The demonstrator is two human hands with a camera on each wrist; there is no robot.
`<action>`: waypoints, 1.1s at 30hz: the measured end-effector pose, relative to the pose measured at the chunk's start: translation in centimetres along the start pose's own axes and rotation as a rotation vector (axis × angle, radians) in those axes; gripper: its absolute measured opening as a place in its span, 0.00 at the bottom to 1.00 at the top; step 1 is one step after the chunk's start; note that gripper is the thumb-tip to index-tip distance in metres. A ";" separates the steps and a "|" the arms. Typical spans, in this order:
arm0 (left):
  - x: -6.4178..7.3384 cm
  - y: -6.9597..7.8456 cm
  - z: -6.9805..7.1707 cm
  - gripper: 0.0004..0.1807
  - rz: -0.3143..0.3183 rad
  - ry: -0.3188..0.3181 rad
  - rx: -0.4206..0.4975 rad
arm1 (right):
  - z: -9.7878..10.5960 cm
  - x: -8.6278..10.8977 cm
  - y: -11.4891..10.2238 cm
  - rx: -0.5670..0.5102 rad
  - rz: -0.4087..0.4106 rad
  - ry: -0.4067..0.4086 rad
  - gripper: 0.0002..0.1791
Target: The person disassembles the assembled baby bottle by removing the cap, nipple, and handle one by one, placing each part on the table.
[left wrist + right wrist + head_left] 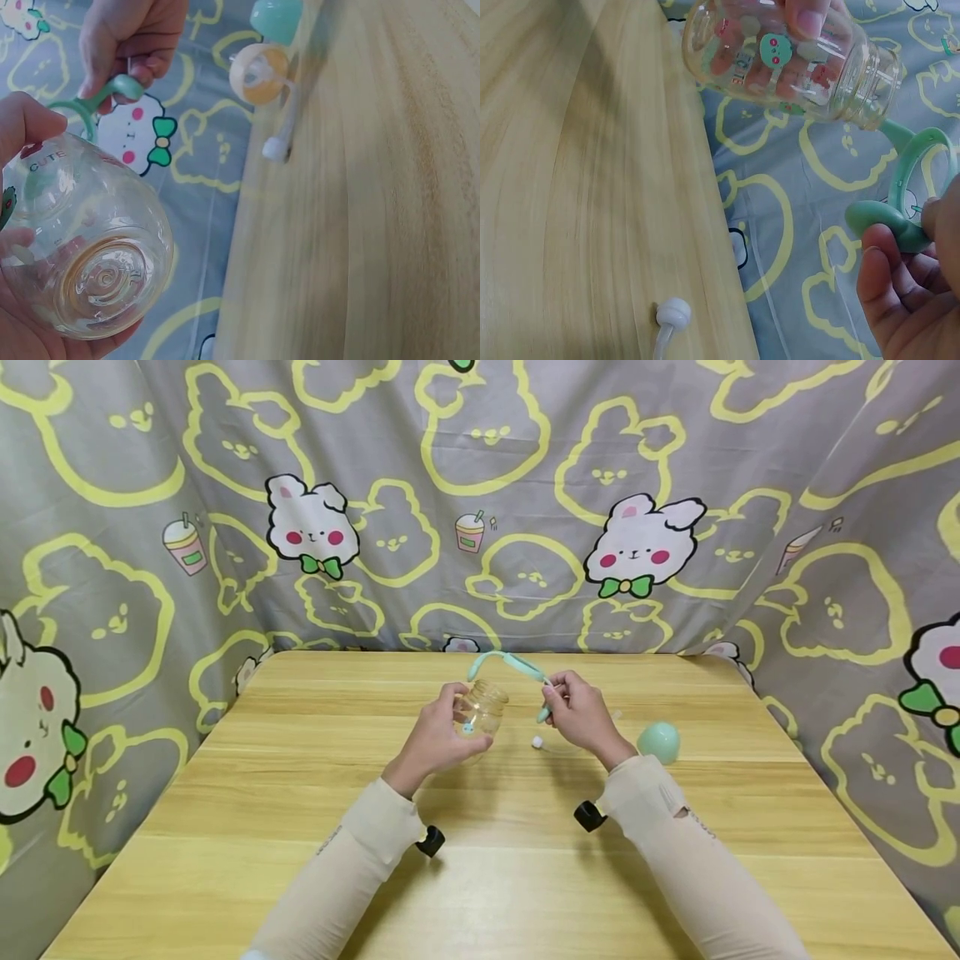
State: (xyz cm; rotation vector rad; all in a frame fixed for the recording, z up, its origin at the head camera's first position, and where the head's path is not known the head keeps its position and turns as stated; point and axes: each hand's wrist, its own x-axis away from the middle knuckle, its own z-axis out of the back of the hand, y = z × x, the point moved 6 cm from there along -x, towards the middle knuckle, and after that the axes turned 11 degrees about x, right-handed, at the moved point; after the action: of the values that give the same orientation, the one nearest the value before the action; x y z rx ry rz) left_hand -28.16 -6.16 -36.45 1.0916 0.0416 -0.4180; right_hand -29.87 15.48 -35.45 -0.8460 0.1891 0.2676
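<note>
My left hand [438,733] grips a clear baby bottle [491,714] above the table, its open threaded neck tilted up and away. Small printed animal faces and the word CUTE decorate the bottle, which looks empty in the left wrist view. Between thumb and fingers, my right hand [583,712] pinches one grip of a mint-green two-handled bottle ring [901,176]. The ring's other handle arcs toward the bottle's mouth and overlaps the neck's edge in the right wrist view.
A pale orange nipple piece [259,73] lies on the wooden table [300,827], its straw ending in a white weight [537,742]. Beside my right wrist stands a mint-green dome cap [658,742]. A patterned curtain [525,468] hangs around the table's back and sides.
</note>
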 end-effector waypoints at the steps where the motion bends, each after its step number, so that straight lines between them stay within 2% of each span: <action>1: 0.1 0.0 0.1 0.42 -0.004 0.001 0.000 | 0.0 0.0 0.1 0.005 -0.003 -0.002 0.13; 7: 0.2 0.0 0.4 0.42 -0.037 0.013 0.000 | -0.2 0.2 0.5 0.028 -0.008 -0.008 0.14; 21: 0.7 -0.1 1.6 0.41 -0.054 0.040 0.017 | -1.5 0.4 1.2 0.096 -0.016 -0.053 0.14; 33: 1.1 -0.1 2.8 0.41 -0.075 0.081 0.010 | -3.0 0.5 1.2 0.078 0.026 -0.072 0.14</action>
State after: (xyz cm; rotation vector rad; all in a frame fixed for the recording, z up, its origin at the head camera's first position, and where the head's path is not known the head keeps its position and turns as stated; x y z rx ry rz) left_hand -27.68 -8.95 -35.42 1.1187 0.1528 -0.4419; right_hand -29.92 14.08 -38.39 -0.7556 0.1426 0.3129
